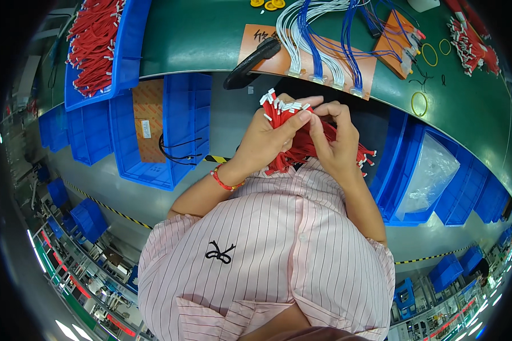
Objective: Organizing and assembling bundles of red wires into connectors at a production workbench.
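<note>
A bundle of red wires [294, 152] with small white connectors [287, 105] on its ends lies across my front, just below the bench edge. My left hand [266, 141] is closed around the bundle, its thumb pressed near the connectors. Thumb and fingers of my right hand [337, 139] are bent in a pinch at the same bundle, close to my left thumb. Exactly which wire the right fingertips touch is hidden. More white wire ends stick out below my right hand.
On the green bench [199, 40] lie white wires [290, 34], blue wires [347, 62], an orange block [393, 48], yellow rings [419, 104] and another red wire bundle [475, 48]. A black curved handle [250, 65] juts over the edge. Blue bins [105, 74] stand on both sides.
</note>
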`<control>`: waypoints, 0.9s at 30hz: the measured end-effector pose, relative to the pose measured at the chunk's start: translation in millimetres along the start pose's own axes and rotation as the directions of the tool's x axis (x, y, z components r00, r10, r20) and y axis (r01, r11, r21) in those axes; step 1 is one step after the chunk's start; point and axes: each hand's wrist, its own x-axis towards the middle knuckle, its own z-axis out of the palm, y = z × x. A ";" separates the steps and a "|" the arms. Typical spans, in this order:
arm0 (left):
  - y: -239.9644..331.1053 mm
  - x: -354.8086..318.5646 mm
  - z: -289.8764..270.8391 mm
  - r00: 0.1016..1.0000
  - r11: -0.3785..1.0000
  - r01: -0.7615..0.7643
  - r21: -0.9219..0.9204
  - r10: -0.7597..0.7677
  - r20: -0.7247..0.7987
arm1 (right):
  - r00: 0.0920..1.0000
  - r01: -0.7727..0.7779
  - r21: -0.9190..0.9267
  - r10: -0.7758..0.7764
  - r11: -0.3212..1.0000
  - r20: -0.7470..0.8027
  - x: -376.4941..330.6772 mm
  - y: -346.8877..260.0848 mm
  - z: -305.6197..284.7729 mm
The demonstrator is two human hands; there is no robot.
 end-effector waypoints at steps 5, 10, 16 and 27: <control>-3.5 9.7 5.8 0.951 0.955 -0.279 0.103 0.289 -0.107 | 0.988 0.010 -0.351 0.044 0.936 0.145 0.1 6.8 -11.7; 4.4 6.3 10.7 0.943 0.951 -0.297 0.090 0.306 -0.132 | 0.935 -0.039 -0.598 0.240 0.801 0.260 -12.9 26.2 -27.9; 3.8 2.9 1.1 0.942 0.941 -0.329 0.083 0.333 -0.044 | 0.899 -0.273 -0.416 0.384 0.867 0.212 -12.1 10.5 -39.5; 3.3 -2.0 -6.1 0.982 0.981 -0.190 -0.046 0.191 0.016 | 0.929 -0.111 -0.357 0.224 0.928 0.295 -9.4 3.2 -44.0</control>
